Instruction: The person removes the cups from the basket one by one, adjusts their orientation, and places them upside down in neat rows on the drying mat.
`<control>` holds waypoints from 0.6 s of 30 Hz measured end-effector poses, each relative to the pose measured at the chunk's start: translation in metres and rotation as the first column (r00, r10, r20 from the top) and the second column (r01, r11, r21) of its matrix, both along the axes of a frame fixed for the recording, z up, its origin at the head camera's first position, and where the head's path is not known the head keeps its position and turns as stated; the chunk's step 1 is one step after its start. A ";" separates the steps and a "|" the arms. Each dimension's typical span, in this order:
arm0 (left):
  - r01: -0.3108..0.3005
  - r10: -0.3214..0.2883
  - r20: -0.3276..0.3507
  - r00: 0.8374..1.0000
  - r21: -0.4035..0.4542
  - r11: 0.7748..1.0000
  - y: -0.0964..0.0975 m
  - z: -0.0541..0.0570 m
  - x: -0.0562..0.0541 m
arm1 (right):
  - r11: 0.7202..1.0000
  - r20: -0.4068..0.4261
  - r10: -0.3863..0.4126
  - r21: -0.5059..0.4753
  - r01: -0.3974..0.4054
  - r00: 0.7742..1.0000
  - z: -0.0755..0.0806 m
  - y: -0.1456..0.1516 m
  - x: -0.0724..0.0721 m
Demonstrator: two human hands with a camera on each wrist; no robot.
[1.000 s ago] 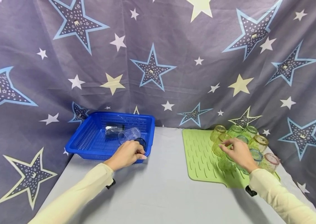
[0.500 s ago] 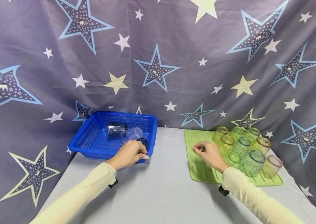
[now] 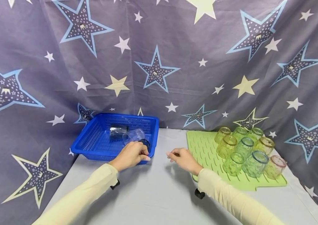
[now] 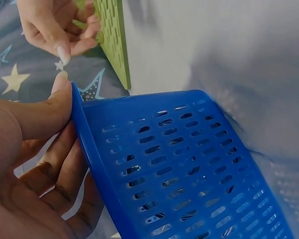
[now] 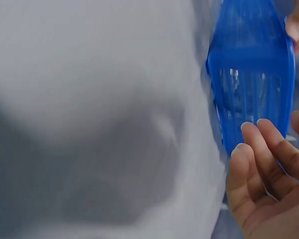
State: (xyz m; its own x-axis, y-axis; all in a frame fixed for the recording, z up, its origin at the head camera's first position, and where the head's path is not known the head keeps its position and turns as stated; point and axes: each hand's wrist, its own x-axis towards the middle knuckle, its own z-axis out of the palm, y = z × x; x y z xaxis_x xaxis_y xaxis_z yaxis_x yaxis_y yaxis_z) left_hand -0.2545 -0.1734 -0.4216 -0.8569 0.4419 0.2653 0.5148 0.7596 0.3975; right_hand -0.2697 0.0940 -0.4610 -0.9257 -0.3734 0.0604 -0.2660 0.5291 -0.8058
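Note:
My left hand (image 3: 132,153) grips the near right corner of the blue plastic basket (image 3: 94,155). In the left wrist view the thumb and fingers pinch the basket's rim (image 4: 92,159). Inside the basket lie a dark glass (image 3: 116,131), a clear glass (image 3: 134,135) and another dark-rimmed one (image 3: 145,143), partly hidden behind the hand. My right hand (image 3: 183,158) is over the table between the basket and the green mat, holding nothing. Its fingers (image 5: 261,144) are loosely bent in the right wrist view, with the basket beyond them.
On the right lies a green drying mat (image 3: 201,145). Several tinted glasses stand close together on its right part, among them a yellow glass (image 3: 226,147), a blue-rimmed glass (image 3: 255,164) and a pink-rimmed glass (image 3: 275,167). A star-patterned curtain (image 3: 175,78) hangs behind the table.
My right hand has moved left from over the glasses, across the mat, to the table near the basket. The left hand has stayed on the basket's rim.

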 end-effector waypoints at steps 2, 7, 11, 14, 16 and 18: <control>-0.009 0.009 -0.005 1.000 0.003 1.000 -0.001 -0.002 0.000 | 0.999 0.054 0.018 -0.035 -0.016 0.998 -0.004 -0.012 0.001; -0.002 0.002 -0.008 1.000 0.005 1.000 -0.002 -0.004 0.000 | 0.992 0.153 0.059 -0.123 -0.040 0.986 -0.007 -0.037 0.005; 0.011 -0.011 -0.007 1.000 0.003 1.000 -0.001 -0.002 -0.001 | 0.982 0.220 0.076 -0.184 -0.035 0.972 -0.008 -0.051 0.006; 0.020 -0.020 0.019 1.000 0.008 1.000 -0.002 0.001 -0.002 | 0.969 0.281 0.088 -0.245 -0.017 0.956 -0.008 -0.058 0.005; 0.030 -0.031 0.046 0.998 0.018 0.999 -0.004 0.004 -0.003 | 0.954 0.324 0.101 -0.298 0.000 0.941 -0.007 -0.062 0.005; 0.039 -0.040 0.083 0.996 0.020 0.999 -0.007 0.006 -0.004 | 0.936 0.347 0.120 -0.351 0.011 0.930 -0.007 -0.066 0.005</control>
